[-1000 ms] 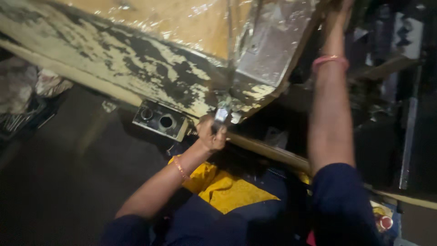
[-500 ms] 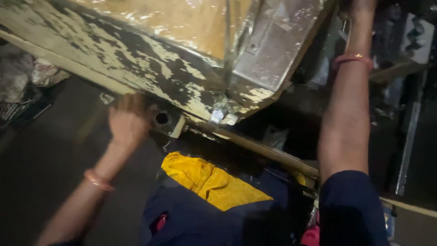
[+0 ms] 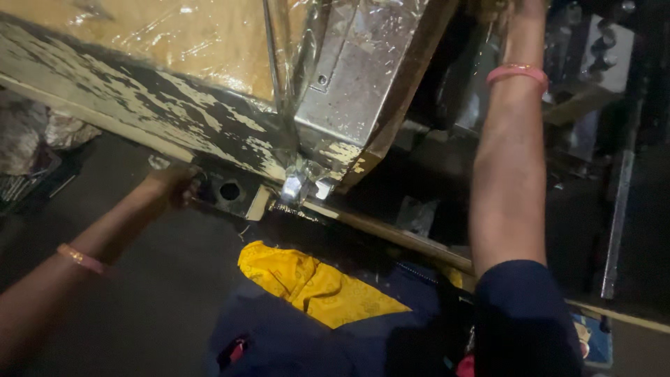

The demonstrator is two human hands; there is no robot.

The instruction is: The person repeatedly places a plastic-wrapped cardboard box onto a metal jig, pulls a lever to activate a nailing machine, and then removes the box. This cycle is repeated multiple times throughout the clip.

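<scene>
My left hand reaches out to the left end of a dark metal bracket with a round hole, fixed under a wooden beam with peeling pale paint. Its fingers curl against the bracket, but the grip is lost in shadow. A small shiny metal piece hangs at the beam's corner, just right of the bracket. My right arm stretches straight up beside a plastic-wrapped metal corner plate. My right hand is cut off by the top edge, above a pink bangle.
A yellow cloth lies over my blue-clad lap. A thin wooden slat runs diagonally below the beam. Dark metal machinery and an upright rod stand at the right. A crumpled bundle sits on the dark floor at left.
My left hand left the shiny piece at the beam's corner and moved left along the bracket to its left end, uncovering the round hole. My right arm stays raised.
</scene>
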